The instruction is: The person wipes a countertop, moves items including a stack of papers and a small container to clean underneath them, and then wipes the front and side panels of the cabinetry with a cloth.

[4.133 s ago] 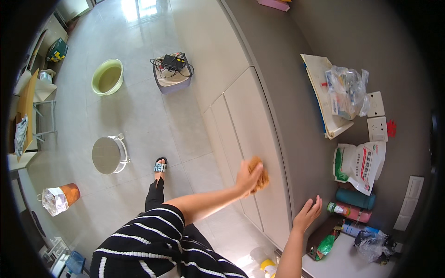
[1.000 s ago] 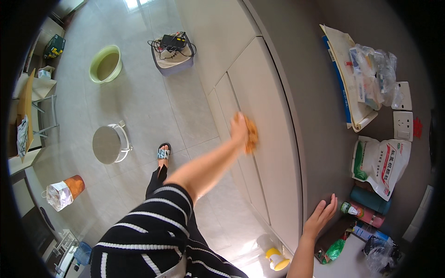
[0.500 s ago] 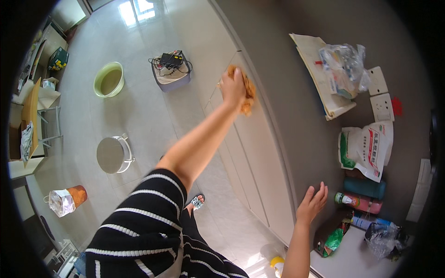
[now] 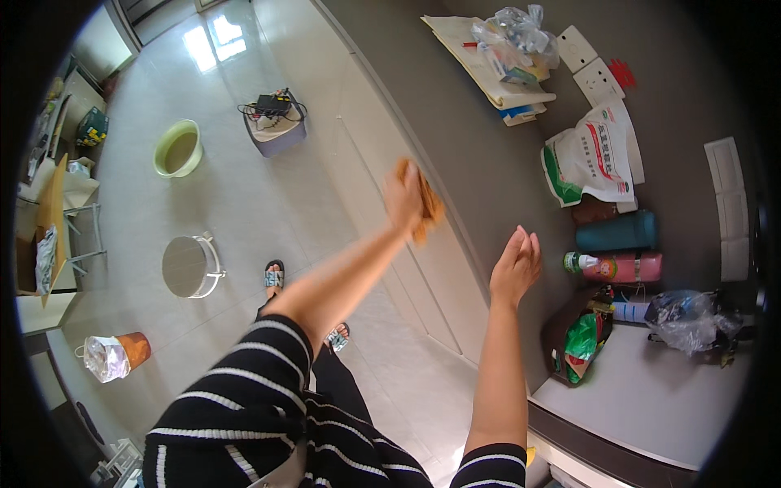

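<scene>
**Left hand clenched on orange-brown cloth at cabinet front; right hand loose by counter**

Closest: black-and-white striped top (image 4: 236, 390), lower centre, both arms reaching out from it. Left hand (image 4: 403, 198), centre of frame, slightly blurred, fingers bunched around the orange-brown cloth (image 4: 429, 210). Cloth lies against the pale cabinet front (image 4: 455, 285), near its upper edge. Right hand (image 4: 517, 267), right of centre, grips nothing; fingers extended, slightly bent, over the grey countertop (image 4: 480, 175). Can't tell whether it touches the surface.

Right side of frame, next to right hand: pink bottle (image 4: 634, 267) on its side, small green-and-white bottle top (image 4: 579, 262) at its left end, teal bottle (image 4: 616, 232) lying just above. Below them, green packet (image 4: 581, 346) in a dark holder, crumpled clear bag (image 4: 691, 321) to its right. Above, white pouch (image 4: 590, 159) with a green corner. Upper right: papers (image 4: 468, 61) with plastic-wrapped items (image 4: 521, 45) on top, wall socket (image 4: 599, 83) beside.

Feet in patterned slippers (image 4: 275, 278) on grey tile floor (image 4: 268, 211). Left of them, round stool (image 4: 185, 267); lower left, orange bin (image 4: 134, 350) with a liner. Farther, upper left: green basin (image 4: 196, 157) holding murky liquid, and fabric box (image 4: 282, 145) topped by black adapter and cables (image 4: 272, 104). Far left edge: wooden table (image 4: 55, 220), dark green box (image 4: 92, 127).
</scene>
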Demonstrator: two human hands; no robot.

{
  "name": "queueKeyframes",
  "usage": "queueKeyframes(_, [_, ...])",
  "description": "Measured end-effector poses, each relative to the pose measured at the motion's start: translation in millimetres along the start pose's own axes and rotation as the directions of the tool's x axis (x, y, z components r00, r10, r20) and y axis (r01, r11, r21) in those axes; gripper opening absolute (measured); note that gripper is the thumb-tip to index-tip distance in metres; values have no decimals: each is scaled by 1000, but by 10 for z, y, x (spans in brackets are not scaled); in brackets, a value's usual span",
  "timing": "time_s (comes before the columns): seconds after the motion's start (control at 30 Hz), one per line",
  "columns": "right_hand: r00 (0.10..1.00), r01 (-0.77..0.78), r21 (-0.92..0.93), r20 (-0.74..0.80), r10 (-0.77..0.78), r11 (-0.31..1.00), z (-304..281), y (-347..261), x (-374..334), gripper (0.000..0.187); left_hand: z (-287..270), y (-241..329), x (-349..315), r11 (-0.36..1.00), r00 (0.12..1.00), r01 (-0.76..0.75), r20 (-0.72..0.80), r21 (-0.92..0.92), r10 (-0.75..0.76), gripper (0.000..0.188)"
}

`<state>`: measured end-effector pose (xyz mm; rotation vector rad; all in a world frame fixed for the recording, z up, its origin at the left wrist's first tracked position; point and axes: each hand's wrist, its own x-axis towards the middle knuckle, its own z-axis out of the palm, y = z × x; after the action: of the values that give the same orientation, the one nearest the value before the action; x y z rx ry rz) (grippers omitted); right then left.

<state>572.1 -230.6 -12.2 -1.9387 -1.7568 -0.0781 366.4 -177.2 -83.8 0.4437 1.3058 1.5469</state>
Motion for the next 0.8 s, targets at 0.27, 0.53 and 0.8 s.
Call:
queueKeyframes(0.27, [1000, -28, 8, 10, 28, 1000, 5, -109, 0, 49, 106, 744, 33, 916, 953, -280, -35, 287, 302, 20])
queueKeyframes(0.53, [999, 21, -18, 26, -20, 1000, -55, -85, -2, 47, 184, 125, -1265, 816, 931, -333, 300, 472, 206, 42])
queueKeyframes(0.8, [994, 13, -98, 111, -2, 995, -30, -207, -1, 47, -531, 1613, 1569, 750, 901, -225, -160, 623, 403, 38])
